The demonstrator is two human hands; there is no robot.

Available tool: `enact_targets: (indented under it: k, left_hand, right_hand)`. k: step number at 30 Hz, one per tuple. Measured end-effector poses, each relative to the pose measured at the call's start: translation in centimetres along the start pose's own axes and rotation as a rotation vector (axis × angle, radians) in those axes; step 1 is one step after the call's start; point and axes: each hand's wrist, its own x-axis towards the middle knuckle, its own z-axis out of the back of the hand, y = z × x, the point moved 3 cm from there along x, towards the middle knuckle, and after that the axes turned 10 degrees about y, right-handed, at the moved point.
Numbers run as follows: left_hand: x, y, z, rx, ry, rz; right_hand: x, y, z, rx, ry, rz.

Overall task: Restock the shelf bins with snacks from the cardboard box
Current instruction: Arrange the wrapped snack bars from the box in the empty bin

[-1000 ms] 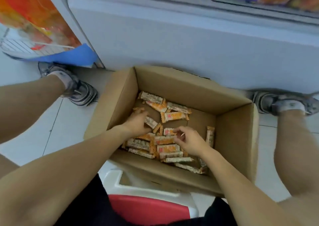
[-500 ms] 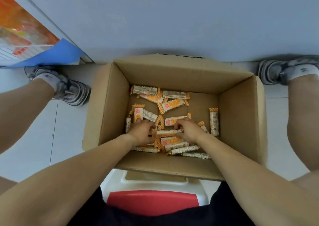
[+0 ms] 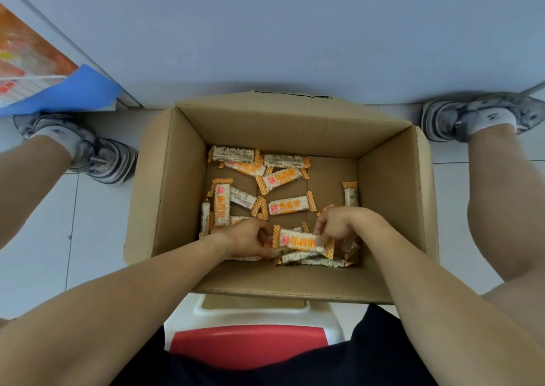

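An open cardboard box [image 3: 182, 179] stands on the floor between my feet. Several orange-and-white wrapped snack bars [image 3: 289, 205] lie scattered on its bottom. Near the front wall, both hands are inside the box. My left hand [image 3: 250, 239] grips the left end of a small stack of snack bars [image 3: 299, 239], and my right hand [image 3: 336, 228] pinches its right end. More bars lie under and beside the hands, partly hidden. No shelf bins are in view.
A grey-white cabinet wall [image 3: 280, 46] rises just behind the box. A blue and orange poster [image 3: 44, 76] hangs at the upper left. My shoes [image 3: 97, 155] flank the box on the tiled floor. A red-and-white stool [image 3: 250, 341] is under me.
The head tilted down, so the shelf top left the view. Both hands drew back toward the box's front wall and gathered bars together between them.
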Motion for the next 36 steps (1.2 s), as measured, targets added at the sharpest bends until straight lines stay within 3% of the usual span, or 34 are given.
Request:
enact_targets:
  k: [5,9,12,20,24,28,32,36]
  left_hand:
    - [0.6,-0.8,-1.0,-0.052,0.044,0.057]
    - [0.3,-0.8,-0.7,-0.198,0.010,0.094]
    - [0.1,-0.3,-0.3,-0.264,-0.013,0.099]
    - [0.4,0.3,1.0,-0.543,-0.078,0.036]
    - [0.6,0.2,0.2,-0.490,-0.066,0.028]
    - [1.1,-0.1,0.3,-0.527,-0.134,0.024]
    - [0.2,0.3,1.5,-0.729,-0.158,0.035]
    - [-2.1,-0.5,3.1,-0.978,-0.026,-0.045]
  right_hand:
    - [1.0,0.1,-1.6,0.201,0.017,-0.011]
    - [1.0,1.0,-2.2,0.749,0.040,0.123]
    - [1.2,1.6,-1.9,0.974,-0.004,0.220]
    - [-0.1,1.4,0.3,1.334,-0.024,0.355]
    - [-0.7,2.1,0.2,1.456,0.037,0.428]
    - [-1.2,2.5,0.8,1.431,-0.080,0.465]
    - [-3.0,2.1,1.6,1.278,-0.203,0.474]
    - [-5.9,1.3,2.8,1.273,-0.257,0.573]
